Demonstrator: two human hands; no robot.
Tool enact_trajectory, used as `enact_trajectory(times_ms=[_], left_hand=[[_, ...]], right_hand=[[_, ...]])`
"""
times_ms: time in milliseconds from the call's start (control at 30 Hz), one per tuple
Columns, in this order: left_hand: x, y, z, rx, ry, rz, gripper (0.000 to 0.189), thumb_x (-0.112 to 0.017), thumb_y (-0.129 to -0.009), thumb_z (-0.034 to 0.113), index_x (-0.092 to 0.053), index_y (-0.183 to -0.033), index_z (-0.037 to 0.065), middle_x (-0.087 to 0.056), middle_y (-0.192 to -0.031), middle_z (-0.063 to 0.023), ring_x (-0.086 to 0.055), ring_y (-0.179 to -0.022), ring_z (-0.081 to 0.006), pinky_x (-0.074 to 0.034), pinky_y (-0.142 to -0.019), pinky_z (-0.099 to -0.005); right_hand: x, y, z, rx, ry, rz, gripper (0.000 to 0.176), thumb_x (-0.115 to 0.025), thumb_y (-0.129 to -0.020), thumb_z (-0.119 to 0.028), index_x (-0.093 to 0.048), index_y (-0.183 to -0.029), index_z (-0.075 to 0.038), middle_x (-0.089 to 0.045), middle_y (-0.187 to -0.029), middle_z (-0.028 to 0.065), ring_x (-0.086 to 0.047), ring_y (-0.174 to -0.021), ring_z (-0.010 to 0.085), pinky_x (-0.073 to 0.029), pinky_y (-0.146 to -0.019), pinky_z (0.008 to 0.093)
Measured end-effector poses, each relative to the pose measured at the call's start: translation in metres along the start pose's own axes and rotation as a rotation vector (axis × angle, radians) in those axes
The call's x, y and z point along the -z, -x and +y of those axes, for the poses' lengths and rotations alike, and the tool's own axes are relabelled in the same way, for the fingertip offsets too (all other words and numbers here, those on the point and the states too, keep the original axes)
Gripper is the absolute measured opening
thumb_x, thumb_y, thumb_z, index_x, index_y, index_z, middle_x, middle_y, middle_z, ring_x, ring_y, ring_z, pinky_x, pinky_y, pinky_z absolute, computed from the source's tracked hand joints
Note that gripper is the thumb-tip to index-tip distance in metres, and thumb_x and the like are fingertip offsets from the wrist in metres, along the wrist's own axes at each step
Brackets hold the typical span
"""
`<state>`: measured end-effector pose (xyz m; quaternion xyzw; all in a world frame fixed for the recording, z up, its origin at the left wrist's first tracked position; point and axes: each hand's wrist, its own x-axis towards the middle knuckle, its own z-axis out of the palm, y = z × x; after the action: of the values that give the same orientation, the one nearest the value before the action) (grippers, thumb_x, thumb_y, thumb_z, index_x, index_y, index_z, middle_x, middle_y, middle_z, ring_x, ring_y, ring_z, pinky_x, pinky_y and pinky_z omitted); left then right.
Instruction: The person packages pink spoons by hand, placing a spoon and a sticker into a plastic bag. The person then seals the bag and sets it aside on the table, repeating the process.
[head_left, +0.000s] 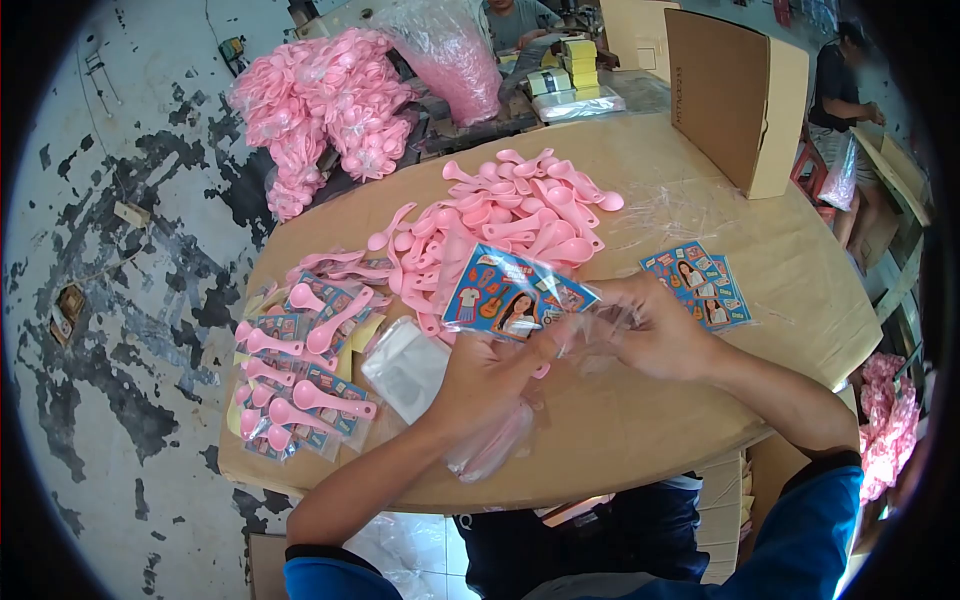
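A blue printed card (490, 290) with a cartoon figure and a guitar is gripped at its lower edge by my left hand (490, 370), thumb pressed over the front. At the card's right corner, my right hand (650, 330) pinches a clear plastic bag (585, 335). Just beyond the card lies a heap of pink measuring spoons (520, 200). Beneath my left wrist is a stack of clear plastic bags (408, 368), with more clear film (495, 445) nearer me. More printed cards (700, 285) lie to the right of my right hand.
Pink spoons on packed cards (310, 390) cover the table's left side. Loose clear film (660, 212) and a cardboard box (725, 110) are at the back right. Large bags of pink spoons (325, 105) stand beyond the table (800, 290). One person (840, 95) sits at right, another behind.
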<state>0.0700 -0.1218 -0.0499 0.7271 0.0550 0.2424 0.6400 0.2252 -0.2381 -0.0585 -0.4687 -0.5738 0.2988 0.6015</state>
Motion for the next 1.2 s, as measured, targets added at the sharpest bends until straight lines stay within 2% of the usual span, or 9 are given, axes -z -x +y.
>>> enact_trajectory(times_ms=[133,233,300,400,467,567,700,1100,1200], left_hand=[[0.004,-0.005,0.005,-0.127,0.314,0.008,0.052,-0.058,-0.096,0.029,-0.04,-0.136,0.002,-0.042,-0.145,-0.0162,-0.05,-0.126,-0.0237,-0.041,-0.106,-0.0403],[0.013,-0.002,0.017,-0.009,0.347,-0.061,0.059,-0.057,-0.095,0.038,-0.037,-0.139,0.005,-0.043,-0.144,-0.0166,-0.048,-0.127,-0.0237,-0.041,-0.105,-0.0397],[0.01,0.002,0.012,0.057,0.242,-0.091,0.056,-0.067,-0.089,0.03,-0.042,-0.134,0.007,-0.042,-0.144,-0.0194,-0.042,-0.133,-0.0277,-0.035,-0.108,-0.042],[0.007,0.001,0.0,-0.127,0.085,-0.226,0.056,-0.077,-0.076,0.015,-0.048,-0.123,0.006,-0.042,-0.143,-0.0214,-0.038,-0.135,-0.0318,-0.029,-0.111,-0.044],[0.021,0.0,0.006,-0.178,0.106,-0.117,0.048,-0.075,-0.078,0.005,-0.053,-0.121,0.006,-0.053,-0.125,-0.0101,-0.049,-0.119,-0.0194,-0.043,-0.098,-0.0365],[0.04,0.006,0.007,-0.249,0.29,0.186,0.041,-0.069,-0.084,0.0,-0.053,-0.122,0.005,-0.058,-0.117,-0.0053,-0.055,-0.111,-0.0134,-0.046,-0.096,-0.034],[0.054,-0.01,0.03,-0.301,0.421,0.332,0.042,-0.064,-0.087,-0.001,-0.049,-0.126,0.004,-0.057,-0.122,-0.0082,-0.056,-0.112,-0.0143,-0.043,-0.1,-0.0332],[0.047,-0.011,0.022,-0.21,0.256,0.297,0.041,-0.066,-0.087,0.002,-0.052,-0.125,0.002,-0.059,-0.124,-0.0112,-0.059,-0.112,-0.0189,-0.047,-0.098,-0.0344],[0.047,-0.012,0.023,-0.222,0.249,0.283,0.041,-0.066,-0.087,0.002,-0.052,-0.126,0.002,-0.059,-0.123,-0.0113,-0.059,-0.113,-0.019,-0.046,-0.099,-0.0348]], right_hand=[[0.003,-0.001,-0.007,-0.107,0.092,-0.012,0.024,-0.062,-0.094,-0.015,-0.063,-0.114,-0.002,-0.067,-0.083,-0.0002,-0.056,-0.068,0.0023,-0.045,-0.059,0.0203],[-0.003,-0.001,-0.009,-0.129,0.01,0.013,0.017,-0.064,-0.093,-0.014,-0.063,-0.103,0.0,-0.065,-0.082,-0.0014,-0.056,-0.068,0.0027,-0.044,-0.058,0.0212],[-0.003,-0.002,-0.015,-0.161,-0.012,-0.029,0.015,-0.064,-0.093,-0.013,-0.062,-0.094,0.001,-0.064,-0.08,-0.0021,-0.056,-0.066,0.0031,-0.044,-0.057,0.0222],[-0.006,0.0,-0.007,-0.104,-0.023,-0.038,0.016,-0.06,-0.095,-0.017,-0.063,-0.095,-0.001,-0.061,-0.076,-0.0027,-0.055,-0.065,0.0041,-0.043,-0.056,0.022],[0.008,0.0,-0.012,-0.094,0.152,-0.144,0.017,-0.058,-0.095,-0.017,-0.065,-0.101,-0.003,-0.063,-0.081,0.0017,-0.059,-0.075,0.0102,-0.046,-0.064,0.0266],[0.006,-0.006,-0.012,0.1,0.639,-0.173,0.022,-0.058,-0.093,-0.017,-0.065,-0.109,-0.005,-0.063,-0.097,0.0095,-0.059,-0.096,0.0215,-0.046,-0.08,0.0349],[-0.004,-0.007,0.004,0.332,0.96,-0.275,0.033,-0.065,-0.087,-0.019,-0.063,-0.117,-0.007,-0.054,-0.118,0.0146,-0.052,-0.112,0.0312,-0.04,-0.102,0.0394],[0.012,-0.005,-0.002,0.015,0.949,-0.169,0.031,-0.062,-0.086,-0.01,-0.059,-0.114,0.002,-0.056,-0.114,0.0192,-0.055,-0.108,0.0353,-0.046,-0.094,0.0416],[0.015,-0.004,-0.012,0.119,0.973,-0.147,0.024,-0.063,-0.085,-0.01,-0.061,-0.105,0.003,-0.057,-0.111,0.0194,-0.056,-0.105,0.035,-0.048,-0.09,0.0422]])
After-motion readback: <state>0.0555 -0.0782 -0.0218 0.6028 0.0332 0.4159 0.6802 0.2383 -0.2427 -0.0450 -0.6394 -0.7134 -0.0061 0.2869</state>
